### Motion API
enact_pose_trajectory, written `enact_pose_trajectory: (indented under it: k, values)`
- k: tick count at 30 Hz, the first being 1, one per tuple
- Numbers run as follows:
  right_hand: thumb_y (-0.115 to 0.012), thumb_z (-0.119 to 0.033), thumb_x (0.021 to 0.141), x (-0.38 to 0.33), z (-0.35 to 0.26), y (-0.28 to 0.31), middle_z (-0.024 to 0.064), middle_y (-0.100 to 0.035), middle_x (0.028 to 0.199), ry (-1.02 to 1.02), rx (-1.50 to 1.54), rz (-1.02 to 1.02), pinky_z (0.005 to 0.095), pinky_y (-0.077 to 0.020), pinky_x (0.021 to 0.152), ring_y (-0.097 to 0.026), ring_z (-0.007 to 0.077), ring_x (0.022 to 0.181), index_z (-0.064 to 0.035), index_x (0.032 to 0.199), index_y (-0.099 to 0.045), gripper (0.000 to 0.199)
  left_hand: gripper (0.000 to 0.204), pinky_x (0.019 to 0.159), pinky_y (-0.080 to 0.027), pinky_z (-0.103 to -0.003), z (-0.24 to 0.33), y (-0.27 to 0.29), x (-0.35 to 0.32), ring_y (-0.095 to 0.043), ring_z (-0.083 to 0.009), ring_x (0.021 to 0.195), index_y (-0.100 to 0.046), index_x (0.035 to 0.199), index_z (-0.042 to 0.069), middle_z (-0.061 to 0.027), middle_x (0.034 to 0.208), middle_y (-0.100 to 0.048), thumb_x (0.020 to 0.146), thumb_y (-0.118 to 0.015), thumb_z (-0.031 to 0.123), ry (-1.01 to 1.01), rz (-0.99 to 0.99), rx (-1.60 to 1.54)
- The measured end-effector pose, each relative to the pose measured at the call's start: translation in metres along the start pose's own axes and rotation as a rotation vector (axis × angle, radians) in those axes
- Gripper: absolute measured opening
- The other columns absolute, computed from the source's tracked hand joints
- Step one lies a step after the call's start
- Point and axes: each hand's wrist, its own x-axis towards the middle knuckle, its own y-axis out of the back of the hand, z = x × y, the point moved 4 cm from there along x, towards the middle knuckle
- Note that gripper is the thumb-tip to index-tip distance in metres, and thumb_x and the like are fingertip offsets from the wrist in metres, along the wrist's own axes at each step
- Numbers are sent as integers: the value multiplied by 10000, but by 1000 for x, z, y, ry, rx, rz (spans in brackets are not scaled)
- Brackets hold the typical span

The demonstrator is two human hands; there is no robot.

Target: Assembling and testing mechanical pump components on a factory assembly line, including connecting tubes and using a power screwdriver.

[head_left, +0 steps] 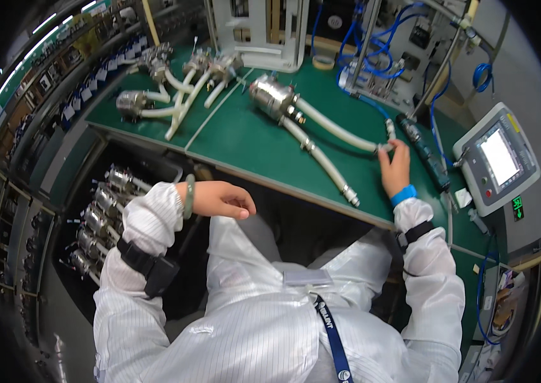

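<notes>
On the green bench lies a cylindrical metal canister [271,96] with two pale hoses attached. My right hand [397,169] pinches the free end of the longer pale hose [337,126], beside a metal fitting [390,129] on a blue air line. The shorter hose [323,163] rests on the bench and ends in a metal connector near the front edge. My left hand [222,199] hovers in front of the bench edge, loosely curled with thumb and forefinger slightly apart; no object shows in it.
More canisters with hoses [131,104] lie at the bench's back left. Several others [98,220] fill a black bin at lower left. A dark cylindrical tool [425,153] lies right of my right hand, near a screen unit [499,159]. A metal frame [257,38] stands behind.
</notes>
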Motion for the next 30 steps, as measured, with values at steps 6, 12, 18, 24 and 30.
enact_pose_trajectory:
  k: [6, 12, 18, 24, 30]
  values:
    - [-646, -247, 931, 26, -10, -7, 137, -580, 1193, 11, -14, -64, 476, -397, 967, -536, 348, 1151, -58, 1244, -531, 383, 301, 1007, -453, -297, 14, 52, 19, -579, -122, 1111, -577, 1283, 18, -37, 1157, -629, 1017, -589, 158, -229, 384, -346]
    - [-627, -110, 935, 43, -5, -25, 149, -630, 1036, 15, 293, -96, 414, -466, 918, -616, 305, 1006, -14, 1229, -519, 328, 278, 909, -479, -278, -15, 41, 60, -579, -97, 998, -607, 1240, 41, -19, 1067, -649, 1009, -615, 196, -191, 547, -213]
    - [-527, -126, 1025, 32, 18, -1, 50, -604, 811, -229, 596, -51, 274, -479, 739, -589, 123, 768, 1, 1084, -554, 143, 252, 860, -513, -292, -61, -38, 23, -616, -107, 949, -649, 1170, 34, -29, 1001, -670, 986, -651, 206, -180, 681, -370]
    - [-537, -167, 1031, 13, 24, 29, -6, -532, 698, -326, 587, 7, 230, -386, 607, -502, 65, 648, -41, 947, -556, 152, 259, 811, -521, -277, -194, -156, -23, -634, -110, 867, -692, 1104, 12, -44, 980, -708, 957, -696, 226, 202, 989, -612]
    - [-550, -128, 1017, -21, 17, 39, -4, -522, 690, -301, 525, -91, 223, -376, 561, -504, 64, 614, -36, 914, -545, 138, 300, 829, -544, -320, -234, -246, -109, -676, -147, 877, -719, 1080, 41, -66, 940, -730, 927, -705, 299, 577, 849, -576]
